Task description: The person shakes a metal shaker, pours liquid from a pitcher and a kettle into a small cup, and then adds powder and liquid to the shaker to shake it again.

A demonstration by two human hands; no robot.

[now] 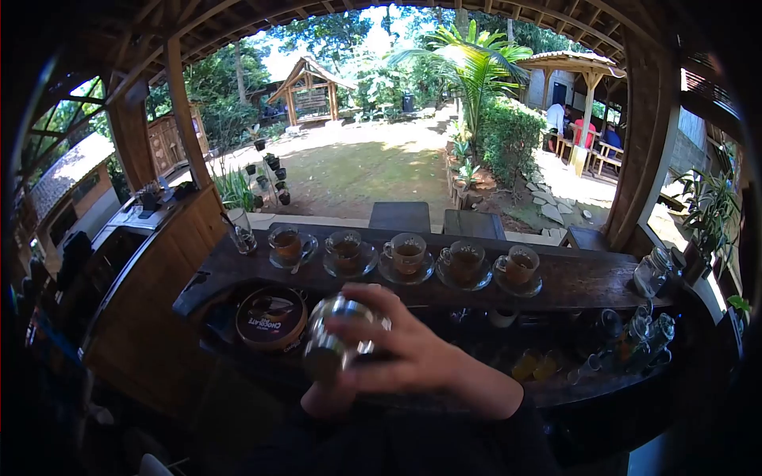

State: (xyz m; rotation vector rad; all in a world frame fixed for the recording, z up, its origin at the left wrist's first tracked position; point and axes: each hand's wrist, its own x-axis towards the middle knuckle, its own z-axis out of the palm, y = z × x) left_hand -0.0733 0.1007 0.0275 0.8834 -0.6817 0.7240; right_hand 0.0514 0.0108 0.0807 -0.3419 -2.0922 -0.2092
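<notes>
My right hand (389, 341) reaches in from the right, its fingers wrapped round a shiny metal canister (327, 361) that is tilted and somewhat blurred. Below it, part of my left hand (324, 402) shows close against the canister's underside; its fingers are hidden. Just left of the canister lies a round box with chocolate lettering (271, 317). Beyond my hands, a row of several glass cups of brown drink on saucers stands on the raised wooden counter, among them a left cup (286, 244), a middle cup (407, 252) and a right cup (517, 266).
A small glass jar (243, 238) stands at the counter's left end, and a larger glass jar (652, 274) at its right end. Several bottles and glasses (635, 337) crowd the lower right. Across the yard, people sit under a shelter (575, 119).
</notes>
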